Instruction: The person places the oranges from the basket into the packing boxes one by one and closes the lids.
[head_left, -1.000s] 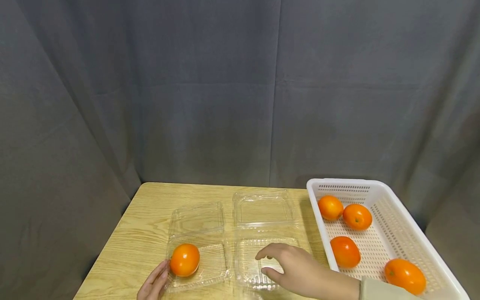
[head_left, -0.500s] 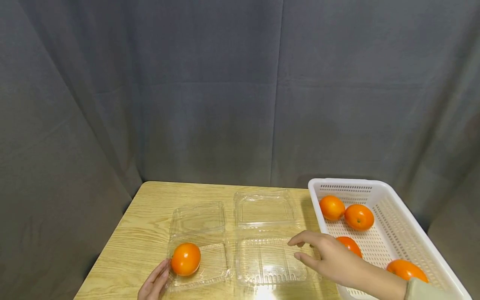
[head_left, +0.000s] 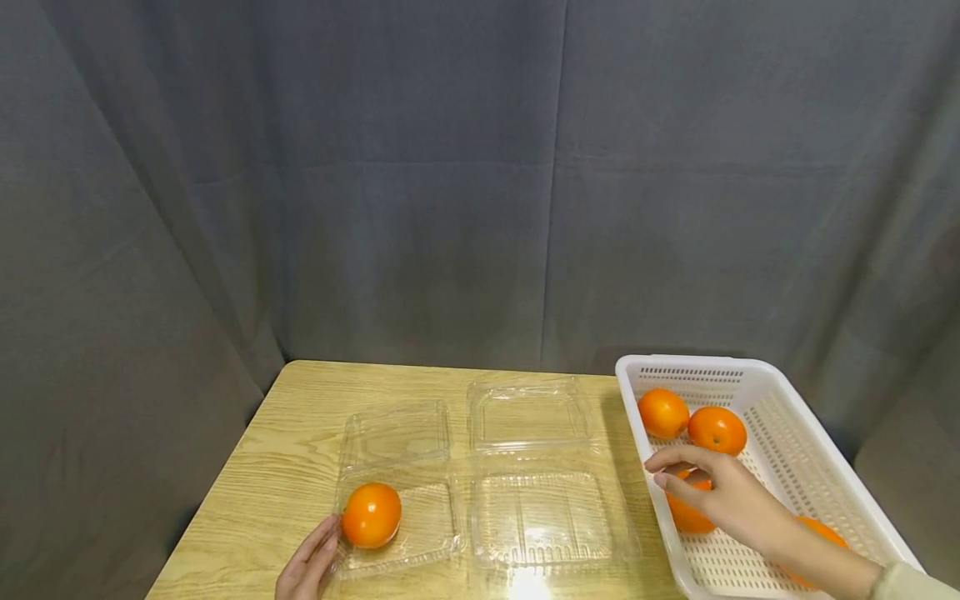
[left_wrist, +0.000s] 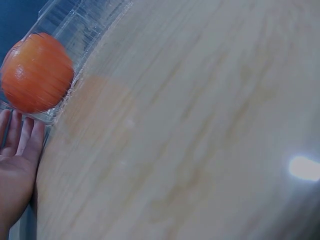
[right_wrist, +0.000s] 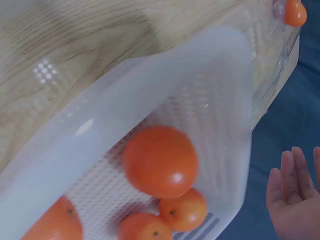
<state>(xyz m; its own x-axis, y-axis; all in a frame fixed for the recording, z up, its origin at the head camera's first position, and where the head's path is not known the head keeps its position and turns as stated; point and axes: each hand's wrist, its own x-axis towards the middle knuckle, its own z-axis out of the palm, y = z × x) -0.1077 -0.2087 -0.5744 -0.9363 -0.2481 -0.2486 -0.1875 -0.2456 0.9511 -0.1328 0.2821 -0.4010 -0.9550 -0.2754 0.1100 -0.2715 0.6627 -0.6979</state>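
In the head view, an orange [head_left: 371,515] sits in the near left part of a clear plastic clamshell box [head_left: 427,533], whose lid lies folded back behind it. My left hand [head_left: 306,560] is at the box's left edge beside this orange. Its fingers [left_wrist: 25,132] look straight in the left wrist view, and they hold nothing. Over the white basket [head_left: 832,454] hovers my right hand [head_left: 738,504], fingers loosely bent and thumb apart, nothing between them. Beneath it is an orange [head_left: 688,508], partly hidden by the hand; contact cannot be told.
A second clear clamshell box [head_left: 543,521] lies unfolded on the wooden table [head_left: 277,467], between the first box and the basket. Two oranges [head_left: 663,412] sit at the basket's far end, and another orange [head_left: 821,533] lies under the right forearm. Grey curtain [head_left: 420,183] hangs behind.
My right hand has moved right, from above the second box to over the basket. The left hand and the orange beside it stay in place.
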